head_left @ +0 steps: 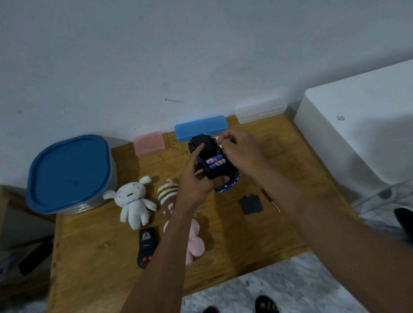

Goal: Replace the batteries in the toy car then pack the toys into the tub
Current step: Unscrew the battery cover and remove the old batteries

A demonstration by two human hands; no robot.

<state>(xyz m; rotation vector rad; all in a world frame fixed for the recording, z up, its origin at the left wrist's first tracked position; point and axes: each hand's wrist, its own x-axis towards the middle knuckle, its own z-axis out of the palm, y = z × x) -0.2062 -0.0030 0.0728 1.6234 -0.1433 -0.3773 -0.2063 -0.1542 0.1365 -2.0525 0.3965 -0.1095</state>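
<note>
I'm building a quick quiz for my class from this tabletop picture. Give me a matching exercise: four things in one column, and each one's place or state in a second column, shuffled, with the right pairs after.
Things:
1. toy car
2. tub
3. battery cover
4. remote control

Places or states:
A. closed with a blue lid, at the table's back left corner
B. lying flat beside the screwdriver
C. held upside down in the left hand, two batteries showing
D. lying next to the pink plush

Pairs: 1-C, 2-A, 3-B, 4-D
</note>
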